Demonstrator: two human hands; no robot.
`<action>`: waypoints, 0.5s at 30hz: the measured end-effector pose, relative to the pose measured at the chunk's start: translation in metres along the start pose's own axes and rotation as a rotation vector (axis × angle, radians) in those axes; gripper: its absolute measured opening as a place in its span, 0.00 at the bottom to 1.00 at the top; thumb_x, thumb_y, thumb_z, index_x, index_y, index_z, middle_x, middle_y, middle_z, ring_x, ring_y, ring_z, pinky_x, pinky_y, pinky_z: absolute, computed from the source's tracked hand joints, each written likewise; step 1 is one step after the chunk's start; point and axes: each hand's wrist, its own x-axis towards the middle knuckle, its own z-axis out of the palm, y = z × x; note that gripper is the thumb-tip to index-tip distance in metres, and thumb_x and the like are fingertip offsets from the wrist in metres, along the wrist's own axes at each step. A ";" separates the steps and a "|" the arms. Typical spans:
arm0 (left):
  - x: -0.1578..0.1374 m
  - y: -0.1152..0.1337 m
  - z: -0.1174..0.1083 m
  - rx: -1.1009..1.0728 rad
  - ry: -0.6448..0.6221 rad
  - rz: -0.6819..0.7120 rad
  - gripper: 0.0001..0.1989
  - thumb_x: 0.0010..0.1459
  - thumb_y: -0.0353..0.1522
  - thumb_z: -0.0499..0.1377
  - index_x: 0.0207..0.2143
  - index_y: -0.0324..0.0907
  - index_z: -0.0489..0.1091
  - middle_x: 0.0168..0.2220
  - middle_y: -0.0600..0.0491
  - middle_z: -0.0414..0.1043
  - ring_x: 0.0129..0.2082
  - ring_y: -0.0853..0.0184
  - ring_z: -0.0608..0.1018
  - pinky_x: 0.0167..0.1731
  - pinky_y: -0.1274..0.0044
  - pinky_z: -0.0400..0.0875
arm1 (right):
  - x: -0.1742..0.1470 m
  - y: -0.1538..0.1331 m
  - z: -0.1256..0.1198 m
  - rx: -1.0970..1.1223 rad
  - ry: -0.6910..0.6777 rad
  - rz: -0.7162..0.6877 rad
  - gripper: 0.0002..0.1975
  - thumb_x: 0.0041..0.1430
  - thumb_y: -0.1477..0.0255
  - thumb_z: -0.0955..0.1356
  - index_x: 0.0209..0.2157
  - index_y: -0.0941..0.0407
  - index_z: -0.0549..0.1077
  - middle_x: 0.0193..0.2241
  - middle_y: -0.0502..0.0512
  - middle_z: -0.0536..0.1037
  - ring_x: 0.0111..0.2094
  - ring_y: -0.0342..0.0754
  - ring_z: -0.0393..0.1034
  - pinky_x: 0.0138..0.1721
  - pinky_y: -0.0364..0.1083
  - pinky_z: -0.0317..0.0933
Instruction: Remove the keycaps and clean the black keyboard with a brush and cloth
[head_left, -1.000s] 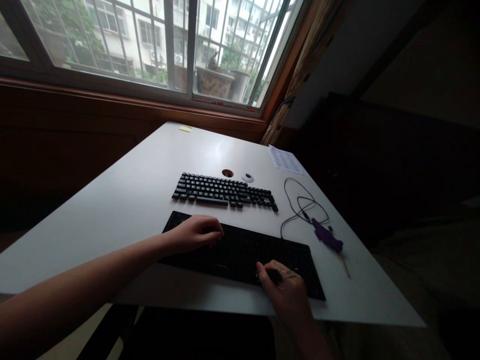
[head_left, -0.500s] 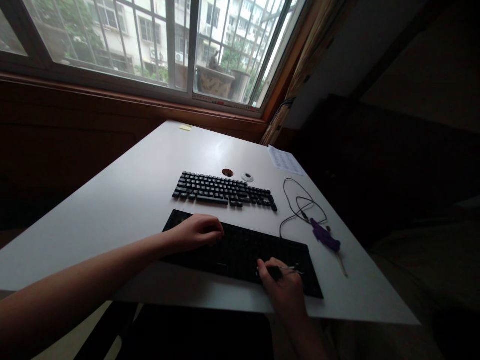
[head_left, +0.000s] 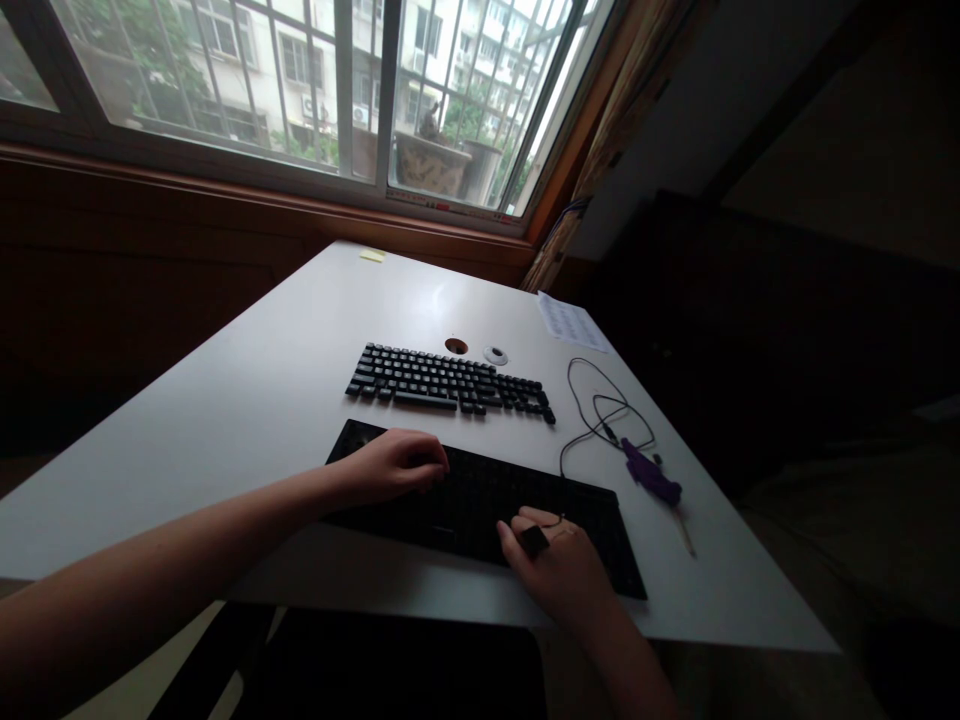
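A black keyboard (head_left: 472,505), its surface too dark to make out in detail, lies slightly askew along the desk's near edge. My left hand (head_left: 397,465) rests on its left half, fingers curled down against it, fingertips partly hidden. Over the right half, my right hand (head_left: 559,560) is closed round a keycap puller (head_left: 535,541) with a dark square body and thin wires. What lies under that hand is hidden. Just beyond the keyboard, black keycaps (head_left: 450,382) are laid out in rows in keyboard order.
On the white desk (head_left: 247,400), a black cable (head_left: 574,440) loops to the right of the keyboard. Close by lies a purple object (head_left: 651,475) with a thin pale stick. A printed sheet (head_left: 571,322), a round cable hole (head_left: 456,346) and its cover (head_left: 495,355) are farther back.
My right hand has shifted a little left and turned, so the puller's dark body now faces up. My left hand stays in place on the keyboard.
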 end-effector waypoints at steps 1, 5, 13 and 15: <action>0.000 -0.001 0.000 0.001 -0.001 0.000 0.10 0.64 0.34 0.58 0.38 0.37 0.74 0.32 0.51 0.76 0.27 0.71 0.77 0.30 0.80 0.71 | 0.000 0.001 0.001 0.012 -0.006 -0.016 0.20 0.70 0.68 0.61 0.22 0.54 0.69 0.21 0.49 0.72 0.23 0.43 0.69 0.29 0.43 0.55; 0.000 -0.004 0.000 0.006 -0.004 0.002 0.09 0.65 0.34 0.58 0.38 0.37 0.74 0.32 0.51 0.75 0.27 0.71 0.77 0.29 0.80 0.70 | -0.003 0.002 0.003 0.105 0.036 -0.016 0.23 0.72 0.67 0.59 0.22 0.54 0.68 0.20 0.48 0.70 0.23 0.42 0.68 0.30 0.42 0.56; 0.000 -0.001 0.000 0.029 -0.002 0.004 0.09 0.64 0.34 0.58 0.38 0.38 0.75 0.33 0.51 0.76 0.28 0.71 0.77 0.30 0.80 0.70 | -0.008 0.002 0.004 0.276 0.097 0.082 0.23 0.72 0.66 0.59 0.21 0.54 0.65 0.20 0.48 0.68 0.22 0.43 0.65 0.29 0.42 0.57; 0.000 -0.001 0.000 0.034 0.000 0.006 0.09 0.64 0.34 0.58 0.38 0.37 0.75 0.33 0.51 0.76 0.28 0.70 0.77 0.30 0.80 0.69 | -0.010 0.004 0.005 0.335 0.104 0.152 0.24 0.73 0.64 0.58 0.21 0.53 0.63 0.19 0.48 0.66 0.22 0.43 0.64 0.28 0.43 0.57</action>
